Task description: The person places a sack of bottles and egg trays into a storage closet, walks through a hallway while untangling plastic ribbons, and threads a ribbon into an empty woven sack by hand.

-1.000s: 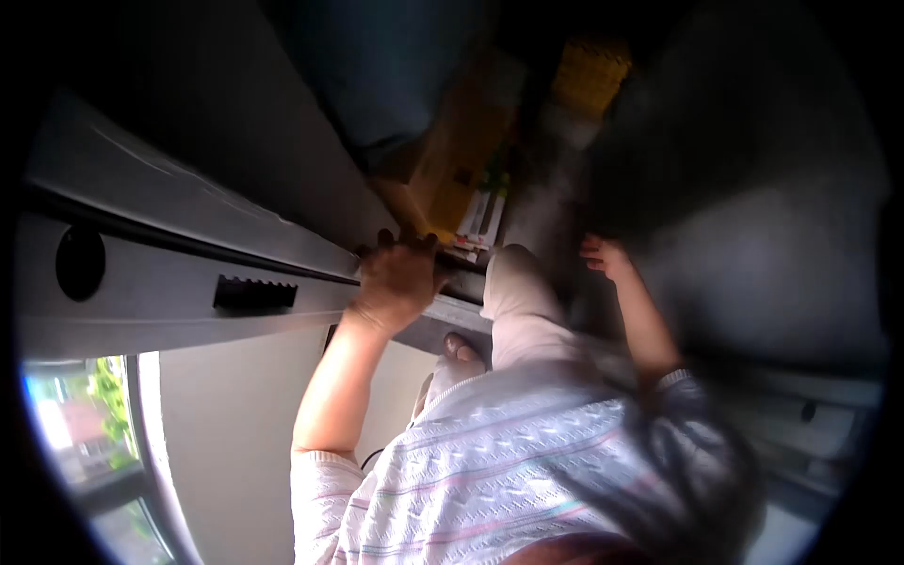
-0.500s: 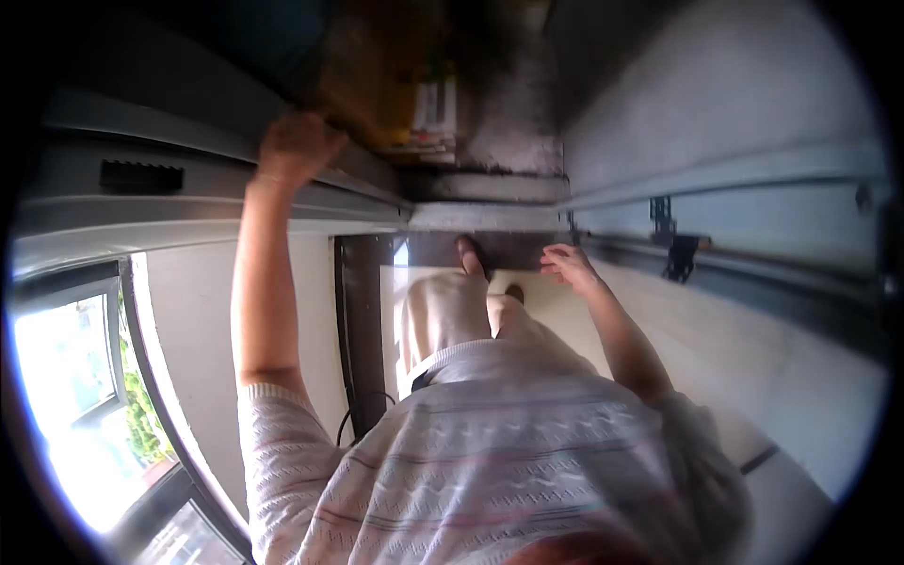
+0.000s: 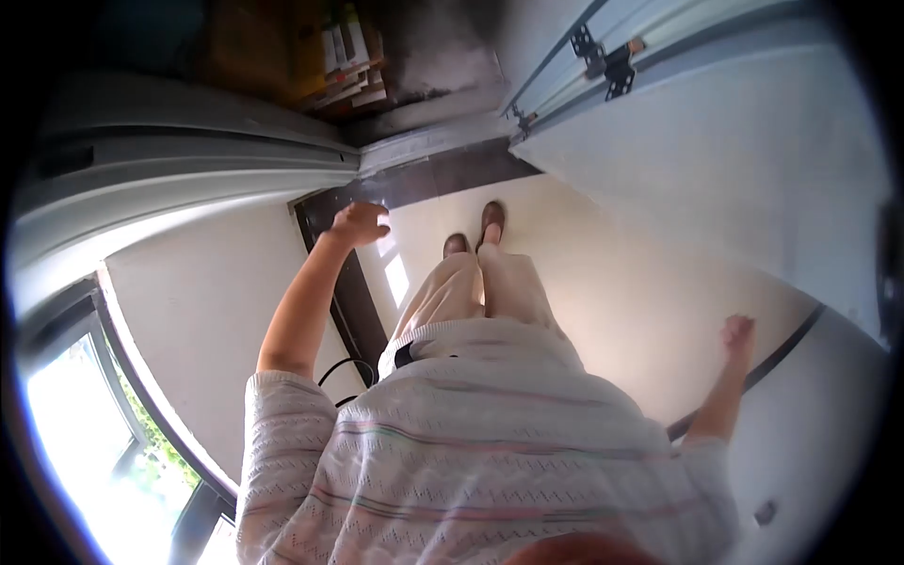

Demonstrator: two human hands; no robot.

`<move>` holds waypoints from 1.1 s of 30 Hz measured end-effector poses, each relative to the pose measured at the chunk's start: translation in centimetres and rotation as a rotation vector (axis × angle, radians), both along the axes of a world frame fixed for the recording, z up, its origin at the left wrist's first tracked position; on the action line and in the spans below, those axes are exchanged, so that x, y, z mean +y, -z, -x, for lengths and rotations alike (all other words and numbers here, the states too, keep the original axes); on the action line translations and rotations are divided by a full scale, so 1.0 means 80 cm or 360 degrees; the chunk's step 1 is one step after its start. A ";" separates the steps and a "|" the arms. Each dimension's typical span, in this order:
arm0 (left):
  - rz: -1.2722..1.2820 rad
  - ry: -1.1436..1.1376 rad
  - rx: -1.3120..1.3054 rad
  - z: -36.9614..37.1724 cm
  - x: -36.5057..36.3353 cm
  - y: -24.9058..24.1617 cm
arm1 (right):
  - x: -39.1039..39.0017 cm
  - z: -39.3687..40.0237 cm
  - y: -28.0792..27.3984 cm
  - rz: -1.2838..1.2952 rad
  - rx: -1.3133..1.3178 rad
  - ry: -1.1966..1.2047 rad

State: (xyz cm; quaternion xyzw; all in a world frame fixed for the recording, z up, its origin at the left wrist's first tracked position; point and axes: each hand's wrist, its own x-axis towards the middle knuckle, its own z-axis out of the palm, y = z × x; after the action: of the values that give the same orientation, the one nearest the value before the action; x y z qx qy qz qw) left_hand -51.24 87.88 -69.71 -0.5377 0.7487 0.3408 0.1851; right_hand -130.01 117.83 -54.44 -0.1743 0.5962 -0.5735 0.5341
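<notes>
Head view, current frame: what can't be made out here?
All in the head view:
- Right hand: fingers blurred; open or shut unclear.
- Left hand: palm side hidden by the hand itself.
- Stacked items: any print too small and blurred.
- Window: glare washes out the outside; lower part cut off by the edge.
- Reddish-brown shape: cut off by the bottom edge.

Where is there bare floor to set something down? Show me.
Widest: the pale floor between the shoes and the dark line near the right hand. A dim patch beyond the threshold, right of the stacked papers, looks bare too. Crowded: left of it, those papers against something yellowish-brown.
</notes>
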 end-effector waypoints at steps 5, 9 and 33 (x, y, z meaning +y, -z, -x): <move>-0.0344 -0.0032 -0.0012 -0.029 0.055 0.064 | -0.192 -0.003 -0.188 0.0062 0.0721 0.0896; -0.0366 -0.0408 -0.0220 -0.055 0.162 0.067 | -0.167 0.046 -0.245 0.0295 0.0767 0.0873; 0.0084 -0.0284 0.0088 0.007 0.991 0.102 | 0.574 -0.087 -0.136 0.0648 0.0678 0.1007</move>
State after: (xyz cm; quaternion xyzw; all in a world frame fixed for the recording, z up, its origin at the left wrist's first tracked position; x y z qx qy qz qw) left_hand -51.81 167.18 -77.89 -0.5973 0.7114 0.3508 0.1189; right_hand -123.03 163.77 -43.54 -0.1992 0.5919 -0.7661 0.1517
